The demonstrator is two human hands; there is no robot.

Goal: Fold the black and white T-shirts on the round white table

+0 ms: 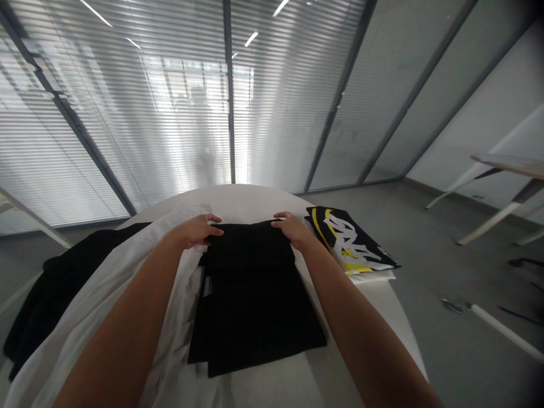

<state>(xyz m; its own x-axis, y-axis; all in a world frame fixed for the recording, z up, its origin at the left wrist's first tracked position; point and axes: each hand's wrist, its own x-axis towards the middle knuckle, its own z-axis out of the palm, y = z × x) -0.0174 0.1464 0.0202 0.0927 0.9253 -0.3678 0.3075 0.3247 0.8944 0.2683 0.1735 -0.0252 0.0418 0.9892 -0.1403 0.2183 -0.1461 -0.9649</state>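
Note:
A black garment (259, 311), partly folded into a rectangle, lies in front of me on a white round table (242, 201). Its far part is doubled over into a flap. My left hand (199, 230) grips the far left corner, thumb on top of the cloth. At the far right corner my right hand (292, 229) holds the same edge between thumb and fingers. White cloth (127, 272) lies crumpled beside and under my left forearm. Just right of my right hand is a folded black garment with a white and yellow print (344, 238).
More black cloth (63, 283) hangs over the table's left side. Something white lies under the printed garment. Behind the table stand glass partitions with blinds (178, 124). Another table (514, 164) with pale legs is at the right, and a white bar (505, 331) is near the floor.

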